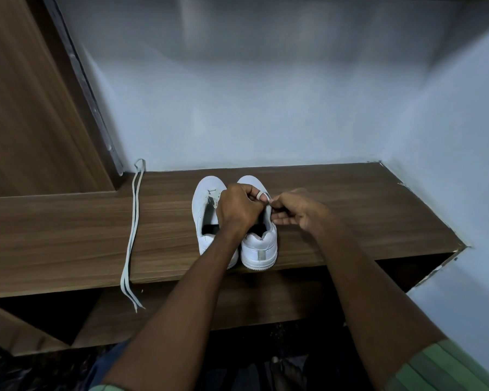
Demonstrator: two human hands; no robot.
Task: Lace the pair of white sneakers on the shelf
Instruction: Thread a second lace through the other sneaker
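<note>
Pinching one lace point(268, 199) over right sneaker point(261, 244): left hand point(239, 208), right hand point(297, 211). Spare lace point(132, 235) at 9 o'clock of left sneaker point(206, 204). No readable branding.

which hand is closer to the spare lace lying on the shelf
Left. The left hand is over the sneakers, right of the spare lace; the right hand is farther right.
</note>
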